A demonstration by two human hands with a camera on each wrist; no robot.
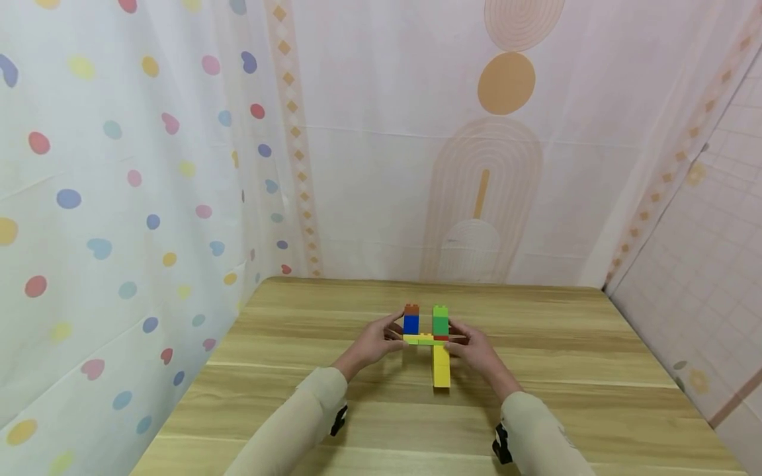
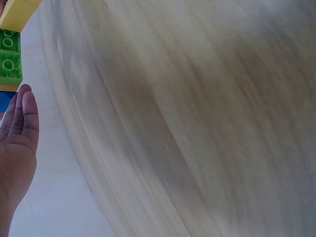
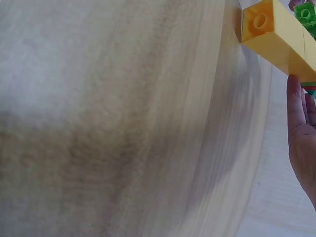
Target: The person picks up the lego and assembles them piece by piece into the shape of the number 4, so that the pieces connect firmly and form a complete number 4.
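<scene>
Overhead, a brick model (image 1: 430,340) lay near the middle of the wooden counter (image 1: 297,410), closer to its far edge. The left hand (image 1: 374,343) and the right hand (image 1: 474,350) flanked it, fingertips touching its sides; whether either grip closed around it, I could not tell. From the left wrist, straight fingers (image 2: 22,116) rested beside a green brick (image 2: 10,59) and a blue brick (image 2: 6,100). From the right wrist, a fingertip (image 3: 294,94) touched the long yellow brick (image 3: 276,39), the counter blurred.
</scene>
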